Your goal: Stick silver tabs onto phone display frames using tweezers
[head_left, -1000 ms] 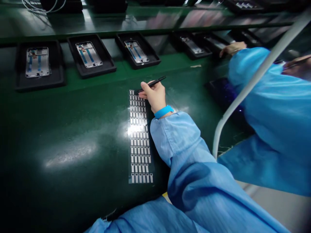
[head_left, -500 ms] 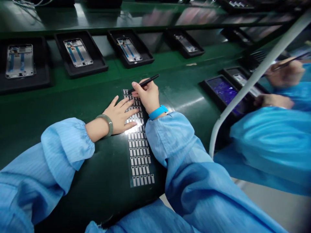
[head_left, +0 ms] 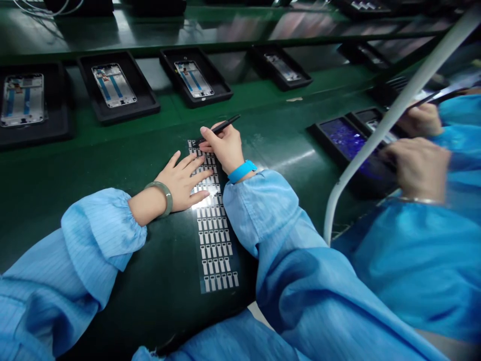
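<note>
My left hand (head_left: 182, 183) lies flat with its fingers spread, pressing on the sheet of small silver-white stickers (head_left: 215, 235). These stickers stand in rows on a clear backing on the green mat. At the sheet's far end, my right hand (head_left: 225, 148) is closed round a slim black pen-like tool (head_left: 227, 123). Its tip points down at the top row of stickers, beside my left fingertips. Whether the tip touches a sticker I cannot tell. A reflection of light washes out the middle of the sheet.
Black trays with phone frames, one of them this tray (head_left: 150, 106), line the back of the green bench (head_left: 93, 170). A pale curved pole (head_left: 349, 175) rises at right. Beyond it, a co-worker's hands (head_left: 423, 163) are over black trays, one holding purple-blue shiny material (head_left: 343, 140).
The tool tip has shifted slightly left along the top row of stickers. My left hand stays flat on the sheet. A co-worker's nearer hand has risen over the trays. The view has moved slightly.
</note>
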The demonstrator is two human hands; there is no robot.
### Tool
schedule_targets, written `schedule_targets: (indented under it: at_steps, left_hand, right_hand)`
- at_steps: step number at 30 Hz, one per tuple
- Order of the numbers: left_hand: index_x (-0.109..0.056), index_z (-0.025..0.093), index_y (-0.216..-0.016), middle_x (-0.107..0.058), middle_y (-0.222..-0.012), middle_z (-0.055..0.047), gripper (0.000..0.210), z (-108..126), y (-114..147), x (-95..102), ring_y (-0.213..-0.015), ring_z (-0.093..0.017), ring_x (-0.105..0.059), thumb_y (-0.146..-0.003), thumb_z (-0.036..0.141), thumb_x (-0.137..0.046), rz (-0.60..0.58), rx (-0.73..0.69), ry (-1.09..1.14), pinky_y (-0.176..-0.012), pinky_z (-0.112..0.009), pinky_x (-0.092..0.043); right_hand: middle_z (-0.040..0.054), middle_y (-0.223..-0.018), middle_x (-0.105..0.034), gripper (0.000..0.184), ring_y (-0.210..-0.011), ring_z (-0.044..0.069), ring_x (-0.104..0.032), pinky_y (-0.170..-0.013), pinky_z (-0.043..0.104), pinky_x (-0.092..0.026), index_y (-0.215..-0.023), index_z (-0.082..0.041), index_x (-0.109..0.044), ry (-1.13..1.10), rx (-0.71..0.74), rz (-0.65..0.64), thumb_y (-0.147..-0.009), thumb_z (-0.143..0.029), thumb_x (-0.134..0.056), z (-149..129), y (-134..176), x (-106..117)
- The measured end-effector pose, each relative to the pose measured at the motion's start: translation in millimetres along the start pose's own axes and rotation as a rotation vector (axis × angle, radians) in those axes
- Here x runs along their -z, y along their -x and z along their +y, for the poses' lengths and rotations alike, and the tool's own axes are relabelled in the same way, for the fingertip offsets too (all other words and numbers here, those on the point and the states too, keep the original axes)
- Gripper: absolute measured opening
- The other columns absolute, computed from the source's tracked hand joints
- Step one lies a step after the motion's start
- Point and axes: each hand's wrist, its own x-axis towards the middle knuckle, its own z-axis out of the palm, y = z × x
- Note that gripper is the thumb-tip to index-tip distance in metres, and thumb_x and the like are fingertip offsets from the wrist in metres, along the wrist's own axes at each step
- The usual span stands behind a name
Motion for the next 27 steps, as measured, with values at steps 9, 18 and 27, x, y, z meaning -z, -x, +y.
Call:
schedule_targets:
  at_steps: [9, 18, 27]
  left_hand:
    - [-0.046, 0.024, -0.136, -0.036, -0.149, -0.013, 0.055, -2.5, -0.4, -2.7, -0.140, -0.032, -0.027, -0.090, 0.054, -0.040, 0.013, -0.001, 0.027, -0.114, -0.059, -0.013]
    - [-0.048, 0.029, -0.133, -0.041, -0.147, -0.007, 0.056, -2.4, -6.5, -7.5, -0.138, -0.029, -0.033, -0.085, 0.057, -0.047, 0.093, -0.001, 0.051, -0.113, -0.056, -0.021]
    - [-0.057, 0.010, -0.112, -0.053, -0.129, -0.018, 0.044, -106.5, 76.1, 51.8, -0.129, -0.038, -0.036, -0.093, 0.029, -0.022, 0.528, 0.688, -0.170, -0.093, -0.065, -0.028]
  right_hand:
    - [-0.0031, -0.059, -0.059, 0.015, -0.049, 0.009, -0.063, -0.050, 0.020, -0.057, -0.071, -0.018, -0.050, -0.059, -0.147, 0.007, -0.078, -0.017, -0.064, -7.8, -4.4, 0.0]
    - [-0.0037, -0.060, -0.065, 0.016, -0.046, 0.002, -0.059, -0.046, 0.008, -0.051, -0.069, -0.016, -0.053, -0.500, -0.318, -0.152, -0.078, -0.018, -0.066, -19.2, -8.4, 20.1]
    - [-0.0047, -0.060, -0.066, 0.020, -0.051, 0.003, -0.063, -0.051, 0.007, -0.054, -0.072, -0.018, -0.055, -0.632, -0.338, -0.131, -0.072, -0.021, -0.075, -16.7, -2.9, 24.2]
